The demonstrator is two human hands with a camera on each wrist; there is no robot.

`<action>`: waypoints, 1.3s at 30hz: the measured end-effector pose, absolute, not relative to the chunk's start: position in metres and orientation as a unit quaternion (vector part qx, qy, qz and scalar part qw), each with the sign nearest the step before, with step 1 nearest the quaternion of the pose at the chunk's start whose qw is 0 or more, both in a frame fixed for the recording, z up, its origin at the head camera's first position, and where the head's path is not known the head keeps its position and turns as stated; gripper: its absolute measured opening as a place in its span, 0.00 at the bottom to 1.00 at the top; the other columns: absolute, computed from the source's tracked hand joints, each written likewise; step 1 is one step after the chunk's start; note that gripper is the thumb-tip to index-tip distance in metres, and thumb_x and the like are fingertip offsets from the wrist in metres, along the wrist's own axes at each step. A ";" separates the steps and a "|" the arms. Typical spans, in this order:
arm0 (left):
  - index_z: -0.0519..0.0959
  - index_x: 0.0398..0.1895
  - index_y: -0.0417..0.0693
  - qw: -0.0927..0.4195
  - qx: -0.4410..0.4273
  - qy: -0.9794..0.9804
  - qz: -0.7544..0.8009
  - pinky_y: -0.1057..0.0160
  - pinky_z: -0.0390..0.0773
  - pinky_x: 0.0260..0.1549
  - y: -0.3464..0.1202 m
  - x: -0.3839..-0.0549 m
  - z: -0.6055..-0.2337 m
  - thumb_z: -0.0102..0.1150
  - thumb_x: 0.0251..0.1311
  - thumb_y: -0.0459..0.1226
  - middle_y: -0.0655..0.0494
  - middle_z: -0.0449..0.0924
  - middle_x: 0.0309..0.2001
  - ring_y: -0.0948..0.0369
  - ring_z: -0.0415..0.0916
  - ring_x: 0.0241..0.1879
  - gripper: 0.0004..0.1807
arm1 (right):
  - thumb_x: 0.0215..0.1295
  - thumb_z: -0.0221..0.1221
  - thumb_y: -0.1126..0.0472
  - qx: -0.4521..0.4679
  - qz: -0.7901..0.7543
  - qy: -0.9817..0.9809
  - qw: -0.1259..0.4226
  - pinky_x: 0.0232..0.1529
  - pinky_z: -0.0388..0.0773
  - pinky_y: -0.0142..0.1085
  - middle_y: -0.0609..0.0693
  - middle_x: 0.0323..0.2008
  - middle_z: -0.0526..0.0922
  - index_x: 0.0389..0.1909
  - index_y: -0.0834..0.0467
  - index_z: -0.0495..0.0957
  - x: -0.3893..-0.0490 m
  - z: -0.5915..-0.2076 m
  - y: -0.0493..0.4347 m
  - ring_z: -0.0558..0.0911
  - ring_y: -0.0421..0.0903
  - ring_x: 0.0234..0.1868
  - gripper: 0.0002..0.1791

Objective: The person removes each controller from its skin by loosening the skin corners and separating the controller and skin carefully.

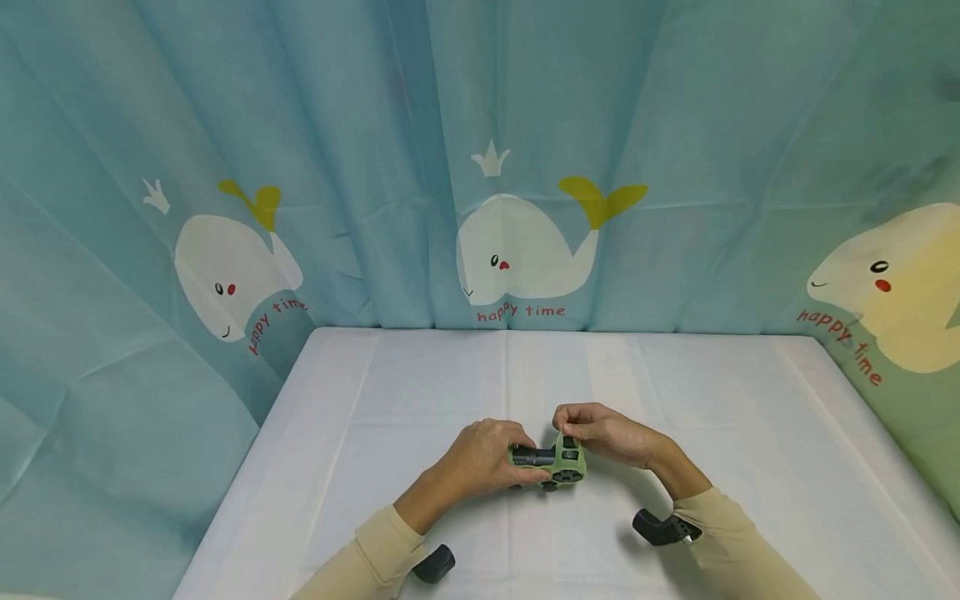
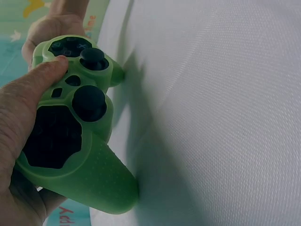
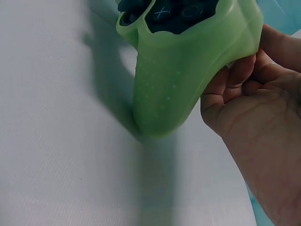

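Note:
A black game controller (image 2: 54, 136) in a green rubbery cover (image 2: 110, 176) is tilted on edge over the white cloth. My left hand (image 1: 483, 454) grips it from the left, with the thumb lying across its middle near the small centre buttons in the left wrist view. Both thumbsticks and the button clusters poke through the cover. My right hand (image 1: 615, 435) pinches the cover's edge at the controller's other end. In the right wrist view its fingers (image 3: 237, 77) are curled behind the green grip, so their tips are partly hidden.
A white cloth covers the table (image 1: 420, 375). Behind and beside it hang blue-green curtains (image 1: 360, 167) printed with whales. Black devices (image 1: 660, 527) are strapped to both wrists, just above the cloth.

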State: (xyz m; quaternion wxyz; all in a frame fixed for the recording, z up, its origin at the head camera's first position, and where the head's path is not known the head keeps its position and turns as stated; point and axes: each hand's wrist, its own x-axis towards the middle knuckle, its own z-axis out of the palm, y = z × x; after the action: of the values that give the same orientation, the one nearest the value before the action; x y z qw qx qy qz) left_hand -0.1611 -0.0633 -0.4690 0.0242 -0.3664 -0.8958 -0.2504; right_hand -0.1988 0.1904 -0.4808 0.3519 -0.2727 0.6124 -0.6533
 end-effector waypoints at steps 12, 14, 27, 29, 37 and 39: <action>0.90 0.35 0.54 0.030 -0.360 -0.895 -0.260 0.73 0.69 0.24 -0.063 -0.161 -0.471 0.76 0.53 0.57 0.72 0.81 0.29 0.76 0.68 0.24 0.19 | 0.80 0.44 0.67 -0.311 -0.646 0.608 0.341 0.45 0.64 0.37 0.48 0.37 0.65 0.39 0.64 0.70 -0.199 -0.479 0.198 0.65 0.44 0.40 0.09; 0.90 0.35 0.54 0.033 -0.361 -0.894 -0.263 0.74 0.69 0.24 -0.063 -0.161 -0.472 0.76 0.52 0.57 0.72 0.81 0.29 0.77 0.68 0.24 0.18 | 0.80 0.44 0.68 -0.319 -0.646 0.603 0.342 0.45 0.64 0.38 0.48 0.37 0.65 0.39 0.65 0.70 -0.200 -0.479 0.200 0.65 0.44 0.40 0.08; 0.90 0.35 0.53 0.017 -0.345 -0.889 -0.302 0.73 0.71 0.25 -0.067 -0.161 -0.474 0.78 0.50 0.56 0.72 0.82 0.30 0.77 0.71 0.25 0.19 | 0.79 0.46 0.68 -0.324 -0.637 0.605 0.352 0.48 0.63 0.42 0.51 0.38 0.66 0.40 0.66 0.71 -0.195 -0.477 0.208 0.66 0.45 0.42 0.07; 0.90 0.36 0.53 0.017 -0.346 -0.890 -0.297 0.74 0.71 0.26 -0.066 -0.160 -0.475 0.77 0.51 0.56 0.72 0.82 0.30 0.77 0.71 0.26 0.19 | 0.79 0.46 0.68 -0.322 -0.637 0.603 0.357 0.48 0.64 0.42 0.50 0.38 0.66 0.40 0.65 0.72 -0.194 -0.477 0.210 0.66 0.45 0.42 0.07; 0.90 0.36 0.54 0.028 -0.348 -0.890 -0.292 0.74 0.70 0.25 -0.065 -0.161 -0.475 0.77 0.51 0.57 0.72 0.82 0.30 0.77 0.70 0.24 0.20 | 0.79 0.47 0.68 -0.303 -0.642 0.606 0.359 0.49 0.65 0.41 0.50 0.38 0.67 0.41 0.61 0.74 -0.193 -0.477 0.212 0.67 0.44 0.42 0.08; 0.90 0.35 0.54 0.029 -0.349 -0.891 -0.290 0.74 0.70 0.25 -0.066 -0.162 -0.474 0.77 0.51 0.57 0.72 0.82 0.29 0.77 0.70 0.25 0.20 | 0.79 0.47 0.68 -0.299 -0.640 0.609 0.360 0.49 0.65 0.41 0.50 0.38 0.67 0.41 0.61 0.74 -0.193 -0.477 0.212 0.67 0.45 0.42 0.08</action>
State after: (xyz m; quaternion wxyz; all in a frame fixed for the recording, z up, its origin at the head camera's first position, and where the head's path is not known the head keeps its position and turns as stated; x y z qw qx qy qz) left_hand -0.1620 -0.0655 -0.4740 0.0289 -0.3494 -0.8905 -0.2899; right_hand -0.1935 0.2121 -0.4772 0.3602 -0.2990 0.6091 -0.6402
